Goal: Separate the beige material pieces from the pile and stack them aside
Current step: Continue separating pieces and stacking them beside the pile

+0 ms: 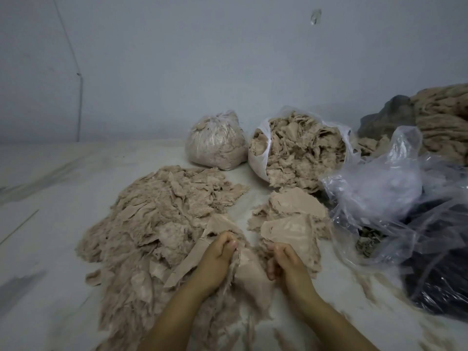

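Head view: both hands' curled fingers (pixel 229 245) pinch one beige piece (pixel 249 272).

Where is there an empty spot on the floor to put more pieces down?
Bare pale floor lies left of the big beige scrap pile, up to the wall. A narrow strip runs between that pile and the small stack of flat beige pieces. The right is crowded: clear plastic bags, an open sack of scraps.

both hands gripping a beige piece (pixel 249 274), left hand (pixel 215 262), right hand (pixel 285 262), big pile (pixel 157 219) beside
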